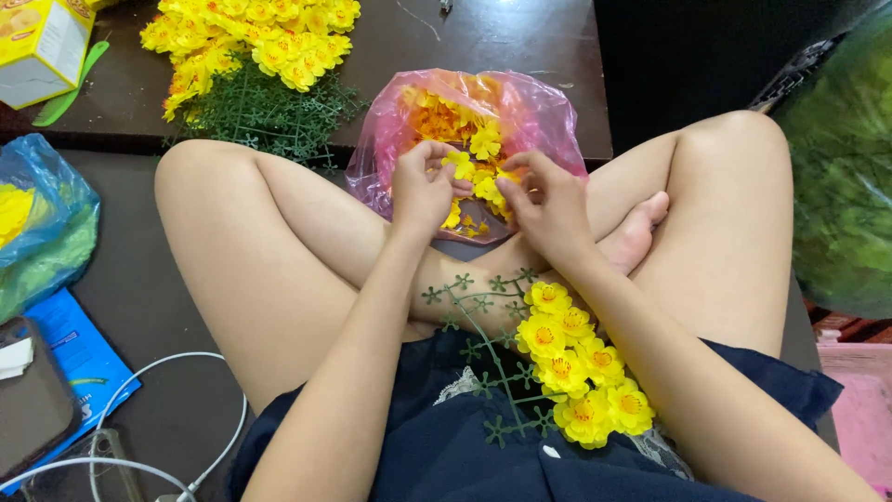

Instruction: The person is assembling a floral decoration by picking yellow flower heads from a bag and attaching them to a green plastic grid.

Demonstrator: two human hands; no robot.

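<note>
My left hand (423,191) and my right hand (546,206) meet over a pink plastic bag (539,112) full of loose yellow artificial flowers (446,116). The fingers of both hands pinch small yellow blossoms (465,165) at the bag's mouth. A green plastic stem (492,363) lies across my lap, with several yellow flowers (576,363) fitted along its right side and bare prongs on the left. I sit cross-legged, with one foot (636,232) beside the right hand.
A heap of finished yellow flower sprigs (251,42) with green stems lies on the dark table at top left, next to a yellow box (42,46). A blue bag (42,223), a blue booklet, a white cable (149,409) and a green-filled bag (841,177) surround me.
</note>
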